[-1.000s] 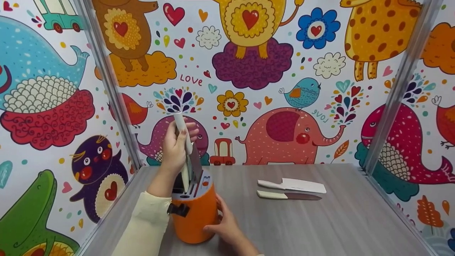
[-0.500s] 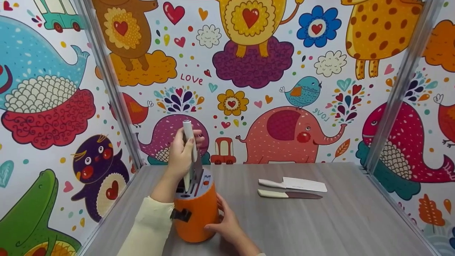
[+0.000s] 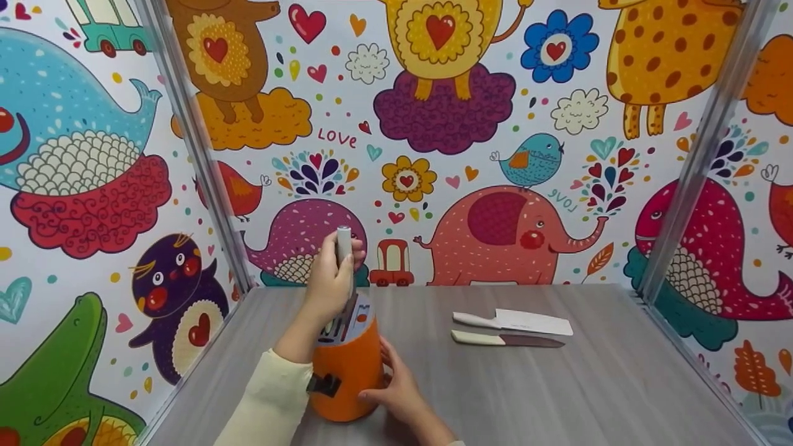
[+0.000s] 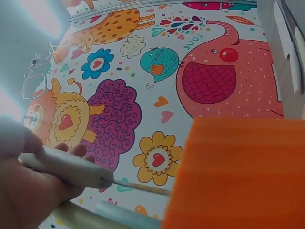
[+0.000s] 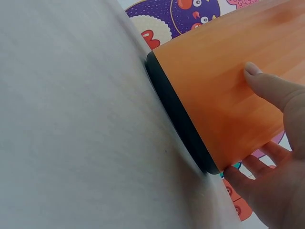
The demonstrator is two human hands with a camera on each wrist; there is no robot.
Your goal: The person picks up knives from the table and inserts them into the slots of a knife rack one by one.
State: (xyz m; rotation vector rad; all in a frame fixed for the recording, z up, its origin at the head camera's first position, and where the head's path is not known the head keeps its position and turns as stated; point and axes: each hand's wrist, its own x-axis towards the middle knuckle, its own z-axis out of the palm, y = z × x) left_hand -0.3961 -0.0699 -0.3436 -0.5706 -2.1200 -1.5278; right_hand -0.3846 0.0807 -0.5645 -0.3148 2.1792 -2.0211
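An orange knife block (image 3: 350, 378) with a slotted grey top stands upright on the table. My left hand (image 3: 329, 280) is above it, its fingers round a pale knife handle (image 3: 344, 243) that points up. In the left wrist view that handle (image 4: 71, 169) lies in the hand (image 4: 24, 193), and its thin blade runs to the edge of the block (image 4: 238, 176), whose slots are hidden there. My right hand (image 3: 403, 390) grips the block's lower right side. The right wrist view shows the thumb of this hand (image 5: 281, 176) on the orange wall (image 5: 214, 100), fingers underneath.
A white cleaver (image 3: 533, 322) and a cream-handled knife with a brown blade (image 3: 531, 341) lie right of the block. More handles (image 4: 126, 214) are beside the held one. Patterned walls and metal posts surround the grey table (image 3: 526, 396).
My left hand has come down and slightly right with the knife, closer to the block's top. My right hand has kept its grip; the block looks slightly farther right in view.
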